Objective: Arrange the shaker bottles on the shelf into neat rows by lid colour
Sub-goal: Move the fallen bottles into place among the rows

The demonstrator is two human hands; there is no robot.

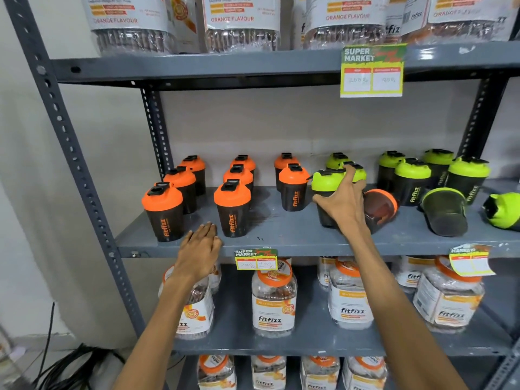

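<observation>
On the grey middle shelf (281, 235), several orange-lidded shaker bottles (232, 206) stand in rows on the left. Several green-lidded bottles (412, 178) stand at the right. My right hand (342, 205) grips an upright green-lidded bottle (326, 180) near the shelf's middle. Just right of it an orange-lidded bottle (380, 206) lies on its side. Two green-lidded bottles, one (444, 212) and another (503, 211), also lie tipped over at the right. My left hand (199, 249) rests open on the shelf's front edge, between two front orange bottles.
Price tags hang from the shelf edges: one (256, 258) below the left hand, one (371, 70) above. Large Fitfizz jars (273, 299) fill the shelf below and the shelf above. A grey upright post (70, 153) stands left; black cables (70, 367) lie on the floor.
</observation>
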